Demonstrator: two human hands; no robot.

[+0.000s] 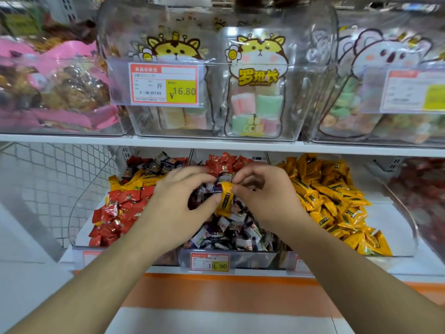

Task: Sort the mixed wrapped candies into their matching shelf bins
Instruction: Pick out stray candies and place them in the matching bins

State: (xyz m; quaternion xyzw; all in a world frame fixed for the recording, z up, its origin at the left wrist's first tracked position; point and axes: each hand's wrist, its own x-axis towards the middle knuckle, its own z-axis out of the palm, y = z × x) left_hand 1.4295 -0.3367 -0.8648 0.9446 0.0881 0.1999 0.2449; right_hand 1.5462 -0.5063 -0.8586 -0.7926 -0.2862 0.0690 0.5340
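Left hand [179, 201] and right hand [263, 191] met over the middle bin. A yellow foil-wrapped candy with a dark label strip [225, 197] was held between them: left thumb curled against its lower side, right fingertips pinching its upper end. Motion blur hid which hand carried the load. The left fingers also seemed to bunch some dark-wrapped pieces; not certain.

Judgement: the yellow piece is a stray being lifted out. To do this well, pass it fully to the right hand, shake off any dark wrappers caught with it, then carry it right and drop it low over the matching pile so nothing bounces across the divider.

Directly beneath the grip: clear plastic middle bin [231, 257], filled with small dark purple-and-white wrapped candies [237, 233], a few red ones at the back.

Right of the grip: clear bin [407, 227] heaped with yellow wrapped candies [334, 203], apparently one kind only.

Left of the grip: clear bin [74, 220] holding mainly red wrapped candies [115, 213], with yellow and dark pieces mixed in behind. Sorting there is not yet done.

Above the grip: upper-shelf clear tubs of pastel marshmallow bags [257, 109].
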